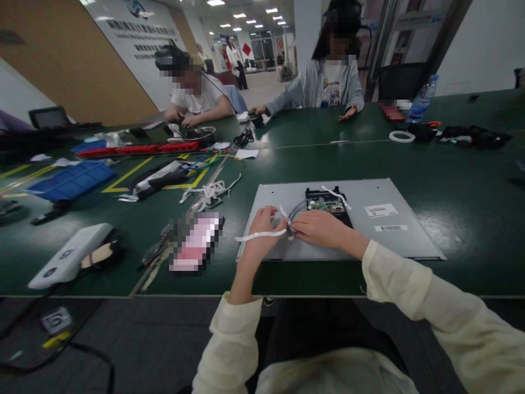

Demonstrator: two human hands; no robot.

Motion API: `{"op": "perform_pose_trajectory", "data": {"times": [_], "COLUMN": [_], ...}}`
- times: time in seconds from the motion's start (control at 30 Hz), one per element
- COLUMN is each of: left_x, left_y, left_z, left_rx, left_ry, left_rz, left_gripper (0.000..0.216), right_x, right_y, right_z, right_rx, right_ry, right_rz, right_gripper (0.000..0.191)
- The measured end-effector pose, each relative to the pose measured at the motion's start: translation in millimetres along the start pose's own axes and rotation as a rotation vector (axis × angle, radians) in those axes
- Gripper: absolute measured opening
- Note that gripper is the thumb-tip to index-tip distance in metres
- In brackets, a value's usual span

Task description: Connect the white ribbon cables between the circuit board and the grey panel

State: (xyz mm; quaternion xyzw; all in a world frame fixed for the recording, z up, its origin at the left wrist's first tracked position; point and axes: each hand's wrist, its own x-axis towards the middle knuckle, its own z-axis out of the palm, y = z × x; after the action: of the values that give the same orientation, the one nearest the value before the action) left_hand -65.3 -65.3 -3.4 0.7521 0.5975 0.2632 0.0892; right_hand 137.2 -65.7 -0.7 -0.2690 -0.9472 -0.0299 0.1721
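Note:
A flat grey metal panel (406,210) lies on the table in front of me, with two labels on its right side. Near its middle a black bracket holds a green circuit board (324,206). A grey cable (298,208) bends from the board toward my fingers. My left hand (264,227) pinches a white tape strip (260,236), whose loose end trails left across the hand. Closed around the cable beside it are the fingertips of my right hand (322,228). Another white strip (336,196) sits across the bracket. Exact finger contact is partly hidden.
Left of the panel are a phone (197,242), tangled white strips (209,194) and a white device (71,256). A blue tray (74,180) stands farther left. Two people sit across the table. A tape roll (402,137) and water bottle (424,98) are at back right.

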Motion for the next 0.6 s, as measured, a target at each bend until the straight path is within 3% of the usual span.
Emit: {"op": "perform_pose_trajectory", "data": {"times": [0.2, 0.43, 0.6], "left_x": [-29.0, -27.5, -29.7], "left_y": [17.8, 15.7, 11.9], "left_z": [-8.8, 0.7, 2.9], "left_rx": [0.071, 0.037, -0.04], "left_ry": [-0.093, -0.065, 0.001], "left_rz": [0.097, 0.099, 0.118], "left_gripper": [0.054, 0.029, 0.025], "right_x": [-0.4, -4.8, -5.4], "right_y": [-2.1, 0.5, -0.8], "right_z": [7.9, 6.5, 3.1], "right_rx": [-0.017, 0.17, 0.2], "right_ry": [0.009, 0.195, 0.273], "right_rz": [0.018, 0.23, 0.28], "right_gripper": [0.014, 0.021, 0.023]}}
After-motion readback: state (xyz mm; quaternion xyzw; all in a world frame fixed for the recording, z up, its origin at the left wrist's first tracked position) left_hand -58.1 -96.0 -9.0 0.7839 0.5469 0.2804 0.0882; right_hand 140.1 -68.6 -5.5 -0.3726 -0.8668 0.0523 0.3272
